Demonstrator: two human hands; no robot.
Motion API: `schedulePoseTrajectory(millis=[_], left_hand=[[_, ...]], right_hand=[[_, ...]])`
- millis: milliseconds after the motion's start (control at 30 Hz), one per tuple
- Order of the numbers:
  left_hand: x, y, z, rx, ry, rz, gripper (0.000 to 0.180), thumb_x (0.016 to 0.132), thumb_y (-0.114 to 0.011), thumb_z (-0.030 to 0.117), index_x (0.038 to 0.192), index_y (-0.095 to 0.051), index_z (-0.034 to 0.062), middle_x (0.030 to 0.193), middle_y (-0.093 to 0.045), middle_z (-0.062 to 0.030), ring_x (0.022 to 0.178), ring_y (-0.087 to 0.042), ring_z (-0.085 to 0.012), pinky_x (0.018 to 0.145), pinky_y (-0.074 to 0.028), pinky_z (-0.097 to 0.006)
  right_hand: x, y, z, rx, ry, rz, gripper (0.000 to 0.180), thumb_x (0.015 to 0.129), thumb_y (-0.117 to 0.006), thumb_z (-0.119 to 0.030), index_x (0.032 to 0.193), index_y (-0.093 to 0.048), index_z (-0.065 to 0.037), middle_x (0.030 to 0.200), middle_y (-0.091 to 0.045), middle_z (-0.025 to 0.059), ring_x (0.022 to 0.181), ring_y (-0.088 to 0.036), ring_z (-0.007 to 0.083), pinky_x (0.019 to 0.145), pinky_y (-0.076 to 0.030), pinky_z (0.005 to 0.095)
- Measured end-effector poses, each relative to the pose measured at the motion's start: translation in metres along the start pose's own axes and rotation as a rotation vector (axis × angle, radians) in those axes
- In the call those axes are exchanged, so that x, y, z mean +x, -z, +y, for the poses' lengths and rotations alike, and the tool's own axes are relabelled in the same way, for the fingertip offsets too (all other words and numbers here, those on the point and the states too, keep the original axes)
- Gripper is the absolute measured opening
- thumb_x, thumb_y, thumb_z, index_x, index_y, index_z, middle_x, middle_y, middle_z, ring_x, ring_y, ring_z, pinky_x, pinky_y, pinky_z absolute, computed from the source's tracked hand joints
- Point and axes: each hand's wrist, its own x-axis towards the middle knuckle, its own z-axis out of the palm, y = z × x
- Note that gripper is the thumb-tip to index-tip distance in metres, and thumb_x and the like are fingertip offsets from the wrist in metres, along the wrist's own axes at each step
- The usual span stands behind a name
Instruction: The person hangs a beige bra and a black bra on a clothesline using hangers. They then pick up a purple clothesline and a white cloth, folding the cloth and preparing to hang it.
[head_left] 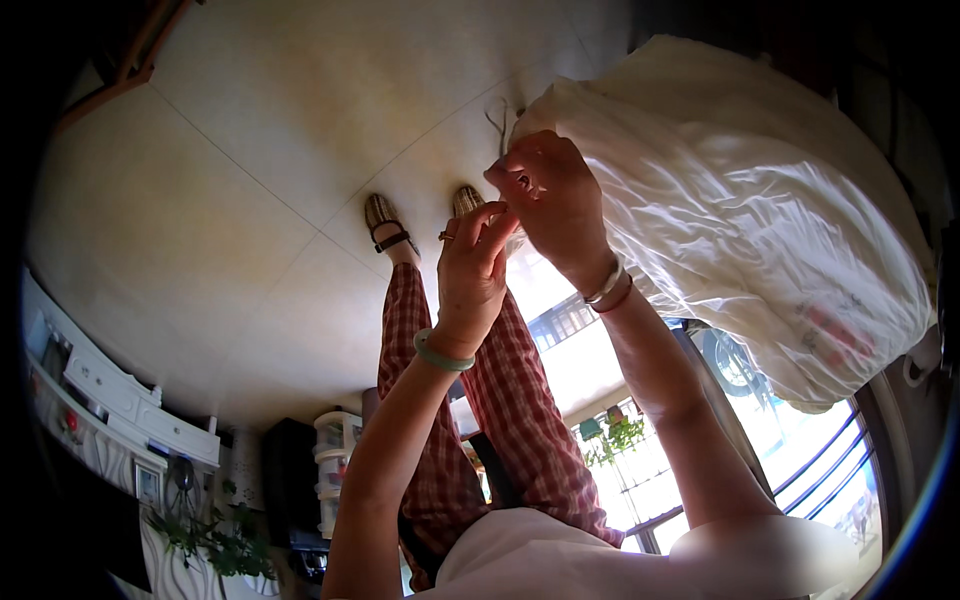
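My left hand point(472, 278) is raised in the middle of the view, its thumb and fingertips pinched together just below the other hand. It wears a ring and a pale green bangle. My right hand point(558, 205) curls closed beside and slightly above it, with a pale bangle and red cord at the wrist. The fingertips of both hands nearly meet; what they pinch is too small or hidden to make out. Behind my right hand spreads a large white, wrinkled sheet of thin material point(730, 190), with a faint reddish patch low down. A thin looped cord point(499, 125) shows beyond my right fingertips.
Pale tiled floor point(230, 230) lies ahead, under my checked slippers point(384, 215). A brown wooden frame point(130, 75) stands at the far left. White drawer furniture point(140, 400), leafy plants point(215, 535) and a stacked plastic drawer unit point(333, 450) are lower left. A bright barred window point(640, 480) is lower right.
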Motion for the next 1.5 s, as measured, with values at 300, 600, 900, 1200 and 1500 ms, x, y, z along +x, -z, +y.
schedulePoseTrajectory(millis=[300, 600, 900, 1200, 1500], left_hand=[[0.015, 0.015, 0.017, -1.101, 0.771, -0.27, 0.031, 0.099, -0.049, 0.026, 0.114, -0.062, 0.002, 0.113, -0.062, -0.0053, 0.103, -0.056, -0.0114, 0.097, -0.041, -0.031], [0.042, 0.021, 0.018, -1.262, 0.898, -0.349, 0.023, 0.093, -0.06, 0.024, 0.102, -0.064, 0.0026, 0.091, -0.065, -0.003, 0.08, -0.059, -0.0106, 0.076, -0.049, -0.028], [0.049, 0.024, 0.03, -0.316, 0.258, -0.334, 0.015, 0.085, -0.068, 0.009, 0.096, -0.061, 0.0003, 0.082, -0.063, -0.0053, 0.073, -0.062, -0.0123, 0.066, -0.051, -0.026], [0.04, 0.022, 0.033, 0.193, -0.087, -0.108, 0.018, 0.076, -0.066, -0.003, 0.091, -0.059, 0.0025, 0.091, -0.059, -0.0103, 0.075, -0.062, -0.0263, 0.061, -0.054, -0.035], [0.041, 0.024, 0.039, 0.132, -0.268, 0.014, 0.029, 0.072, -0.07, -0.007, 0.097, -0.063, 0.0052, 0.095, -0.061, -0.0072, 0.078, -0.061, -0.0206, 0.065, -0.052, -0.03]], right_hand=[[-0.067, 0.012, -0.016, 0.194, 0.01, 0.163, 0.014, 0.078, -0.071, -0.002, 0.092, -0.071, -0.003, 0.099, -0.065, 0.0102, 0.084, -0.065, 0.0221, 0.071, -0.052, 0.0306], [-0.092, 0.019, -0.011, 0.375, 0.058, 0.196, 0.017, 0.082, -0.064, 0.007, 0.097, -0.07, 0.0, 0.103, -0.066, 0.0118, 0.092, -0.066, 0.0212, 0.076, -0.055, 0.029], [-0.046, 0.025, 0.002, 0.499, 0.089, 0.066, 0.018, 0.082, -0.06, 0.01, 0.098, -0.064, 0.003, 0.095, -0.065, 0.0127, 0.082, -0.065, 0.0226, 0.07, -0.054, 0.0308], [-0.036, 0.017, -0.002, 0.135, 0.337, 0.204, 0.044, 0.068, -0.064, 0.012, 0.109, -0.066, -0.005, 0.092, -0.062, 0.0111, 0.078, -0.061, 0.0253, 0.067, -0.052, 0.0335], [-0.032, 0.028, 0.001, -0.164, 0.265, 0.072, 0.041, 0.07, -0.062, 0.006, 0.109, -0.063, -0.005, 0.086, -0.053, 0.0087, 0.08, -0.058, 0.0253, 0.068, -0.051, 0.0364]])
